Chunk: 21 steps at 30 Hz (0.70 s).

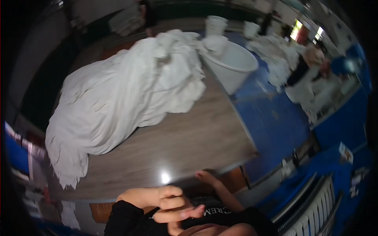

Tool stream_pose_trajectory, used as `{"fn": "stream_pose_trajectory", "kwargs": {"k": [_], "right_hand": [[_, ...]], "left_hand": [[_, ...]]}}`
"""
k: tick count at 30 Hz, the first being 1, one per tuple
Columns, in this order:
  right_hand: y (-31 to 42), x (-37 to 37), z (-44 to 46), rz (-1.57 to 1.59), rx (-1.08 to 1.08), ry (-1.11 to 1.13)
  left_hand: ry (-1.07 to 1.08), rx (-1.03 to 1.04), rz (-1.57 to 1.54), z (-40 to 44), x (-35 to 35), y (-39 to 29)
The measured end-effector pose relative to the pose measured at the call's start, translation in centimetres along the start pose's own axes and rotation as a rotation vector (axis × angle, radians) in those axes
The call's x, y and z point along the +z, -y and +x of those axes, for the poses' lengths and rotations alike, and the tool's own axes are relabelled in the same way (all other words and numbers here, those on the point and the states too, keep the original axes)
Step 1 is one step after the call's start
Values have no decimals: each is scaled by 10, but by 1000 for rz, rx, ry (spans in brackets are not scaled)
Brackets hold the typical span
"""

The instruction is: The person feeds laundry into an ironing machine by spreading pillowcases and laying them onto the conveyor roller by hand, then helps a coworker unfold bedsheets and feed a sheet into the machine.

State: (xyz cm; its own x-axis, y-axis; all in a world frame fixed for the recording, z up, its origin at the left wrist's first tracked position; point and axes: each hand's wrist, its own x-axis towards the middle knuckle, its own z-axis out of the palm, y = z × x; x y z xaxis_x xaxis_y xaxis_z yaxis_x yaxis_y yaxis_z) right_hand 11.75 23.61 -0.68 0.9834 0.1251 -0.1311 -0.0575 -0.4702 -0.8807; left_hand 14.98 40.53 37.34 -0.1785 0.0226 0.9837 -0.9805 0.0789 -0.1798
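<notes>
My left hand (pixel 172 202) is held in front of my chest, over my black shirt with white lettering. Its fingers are curled in, and I see nothing in them. Near the front edge of the wooden-topped table (pixel 189 149) is my right hand (pixel 204 177), small and blurred, so its fingers do not show clearly. A large heap of white cloth (pixel 118 94) covers the far and left part of the tabletop, hanging over at the left. Neither hand touches the cloth.
A big white tub (pixel 232 67) stands beyond the table's right corner, with more white buckets (pixel 216 26) behind. White cloth (pixel 279 59) is piled on the blue floor (pixel 271 122). People are at the back and right. A slatted white crate (pixel 315 208) is at lower right.
</notes>
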Motion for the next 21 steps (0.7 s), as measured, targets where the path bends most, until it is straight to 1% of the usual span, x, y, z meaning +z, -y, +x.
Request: {"fn": "stream_pose_trajectory", "kwargs": {"k": [1, 2, 4, 5, 6, 7, 8, 9, 10, 11, 12, 13, 14, 15, 16, 18, 19, 20, 21], "right_hand": [[-10, -19, 2, 80, 32, 5], [-24, -26, -10, 191, 90, -7], [-59, -45, -43, 373, -13, -108], [-52, -80, -57, 393, 60, -98], [-45, -110, -79, 158, 261, -114], [-56, -116, -103, 186, 325, -239], [-69, -134, -117, 182, 376, -359], [-75, -151, -125, 203, 391, -398], [-78, -167, -131, 201, 402, -600], [-84, -180, -143, 189, 420, -798], [-96, -190, -152, 295, 416, -820], [-109, -200, -159, 306, 438, -855], [-114, -213, -169, 427, 456, -869], [-119, -222, -177, 549, 471, -883], [-164, -200, -172, 676, 340, -930], [-189, -206, -188, 612, 380, -951], [-200, -212, -197, 571, 410, -962], [-192, -228, -211, 695, 451, -938], [-180, -247, -225, 819, 495, -912]], "left_hand": [[-48, 48, -89, -1, 24, -2], [-149, 23, -125, 9, 52, -13], [-155, 18, -229, 30, 109, -30], [-227, 89, -228, 32, 145, -37], [-220, 50, -258, 30, 176, -51], [-211, 11, -286, 30, 202, -64], [-190, -21, -382, 27, 228, -75], [-173, -31, -420, 28, 253, -81], [-155, -41, -458, 29, 277, -86], [-182, -53, -563, 27, 302, -91], [-184, -61, -605, 27, 318, -103], [-128, -176, -523, 26, 330, -117], [-63, -301, -434, 25, 342, -129], [157, -221, -718, 42, 369, -111], [180, -159, -859, 34, 390, -104], [305, -543, -1342, 23, 422, -97], [258, -619, -1576, 25, 439, -89], [109, -769, -1718, 25, 452, -96], [303, -574, -1914, 26, 472, -76]]}}
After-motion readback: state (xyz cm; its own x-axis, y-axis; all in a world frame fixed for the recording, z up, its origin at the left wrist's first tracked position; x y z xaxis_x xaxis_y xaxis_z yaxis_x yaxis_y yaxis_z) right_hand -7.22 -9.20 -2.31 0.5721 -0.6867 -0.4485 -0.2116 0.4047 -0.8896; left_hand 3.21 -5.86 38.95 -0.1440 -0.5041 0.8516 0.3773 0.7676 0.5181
